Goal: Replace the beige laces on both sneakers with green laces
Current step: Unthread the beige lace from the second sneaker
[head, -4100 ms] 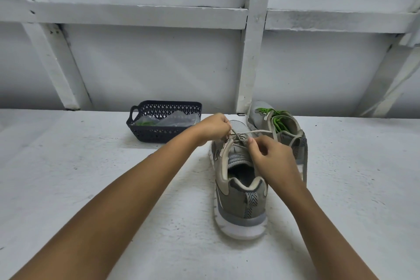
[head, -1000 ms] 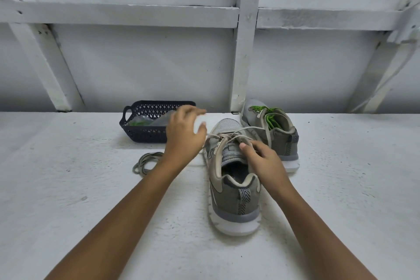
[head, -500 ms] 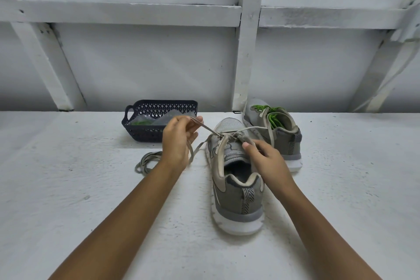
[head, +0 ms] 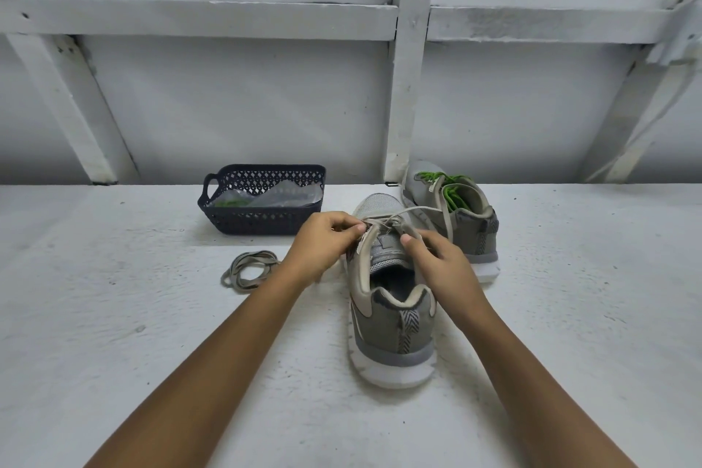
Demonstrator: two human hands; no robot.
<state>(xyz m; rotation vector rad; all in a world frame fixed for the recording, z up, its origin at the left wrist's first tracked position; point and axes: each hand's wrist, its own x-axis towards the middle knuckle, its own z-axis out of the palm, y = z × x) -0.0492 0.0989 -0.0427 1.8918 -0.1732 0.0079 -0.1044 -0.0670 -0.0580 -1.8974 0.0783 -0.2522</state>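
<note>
Head: sneaker (head: 391, 334) on rough white surface (head: 114, 315), white braced wall (head: 228, 106) behind.

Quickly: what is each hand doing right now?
Left hand: pinches the beige lace.
Right hand: grips the near sneaker by its eyelets.

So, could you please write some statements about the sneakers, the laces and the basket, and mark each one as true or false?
1. The left hand and the right hand both pinch the beige lace of the nearer sneaker. True.
2. The farther sneaker has no green lace. False: a green lace shows in it.
3. A loose lace lies coiled on the table, left of the nearer sneaker. True.
4. The basket stands right of both sneakers. False: it stands to their left.
5. The nearer sneaker lies on its side. False: it stands upright on its sole.
</note>
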